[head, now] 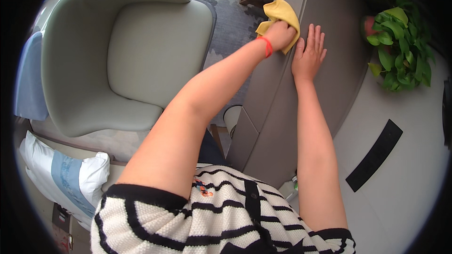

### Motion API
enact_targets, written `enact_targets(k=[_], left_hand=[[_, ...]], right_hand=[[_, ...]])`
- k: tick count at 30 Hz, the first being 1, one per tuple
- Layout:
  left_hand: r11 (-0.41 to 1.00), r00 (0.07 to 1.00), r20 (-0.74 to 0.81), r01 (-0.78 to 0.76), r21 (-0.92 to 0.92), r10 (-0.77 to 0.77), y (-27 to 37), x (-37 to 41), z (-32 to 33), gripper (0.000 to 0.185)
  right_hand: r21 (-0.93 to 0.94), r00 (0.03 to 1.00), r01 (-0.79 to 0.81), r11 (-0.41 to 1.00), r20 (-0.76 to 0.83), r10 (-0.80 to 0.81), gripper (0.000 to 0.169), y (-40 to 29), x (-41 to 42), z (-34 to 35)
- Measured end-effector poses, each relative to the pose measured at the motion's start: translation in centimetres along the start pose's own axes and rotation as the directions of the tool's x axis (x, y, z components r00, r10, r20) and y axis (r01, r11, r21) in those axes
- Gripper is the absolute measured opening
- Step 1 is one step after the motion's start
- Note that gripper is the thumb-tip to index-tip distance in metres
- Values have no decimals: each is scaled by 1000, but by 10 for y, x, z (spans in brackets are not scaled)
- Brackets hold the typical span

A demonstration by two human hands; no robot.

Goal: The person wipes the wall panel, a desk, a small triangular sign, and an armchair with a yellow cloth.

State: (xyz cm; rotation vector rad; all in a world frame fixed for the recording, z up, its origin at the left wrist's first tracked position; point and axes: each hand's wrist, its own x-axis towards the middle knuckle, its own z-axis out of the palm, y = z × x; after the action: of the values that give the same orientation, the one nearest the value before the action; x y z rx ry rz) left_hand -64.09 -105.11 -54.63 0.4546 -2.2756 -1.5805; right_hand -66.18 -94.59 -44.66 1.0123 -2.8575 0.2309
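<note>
My left hand (280, 35), with a red cord around its wrist, is closed on a yellow cloth (282, 10). The cloth lies against the front edge of a long grey-brown desk or cabinet (275, 113). Just to the right, my right hand (308, 55) rests palm down on the flat top, fingers together and pointing away from me, thumb slightly apart. It holds nothing. Part of the cloth is hidden under my left hand's fingers.
A grey-green armchair (155, 49) stands left on patterned carpet (226, 38). A leafy potted plant (402, 49) is at the right, above a black strip (374, 155) on a pale surface. A bin (232, 117) stands beside the desk. A white pillow (93, 173) lies lower left.
</note>
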Motion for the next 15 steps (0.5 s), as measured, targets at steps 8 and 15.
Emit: enact_targets(k=[8,15], left_hand=[[798,749,570,549,-248,-338,87,-255,-15,38],[881,905,329,371,-293,-271,78,-198,-3,33]], right_hand=[[-5,999,-26,1000,-30,25,52,12,-6,3],[-8,1000,-29,1000,-13,29,51,6,-7,0]])
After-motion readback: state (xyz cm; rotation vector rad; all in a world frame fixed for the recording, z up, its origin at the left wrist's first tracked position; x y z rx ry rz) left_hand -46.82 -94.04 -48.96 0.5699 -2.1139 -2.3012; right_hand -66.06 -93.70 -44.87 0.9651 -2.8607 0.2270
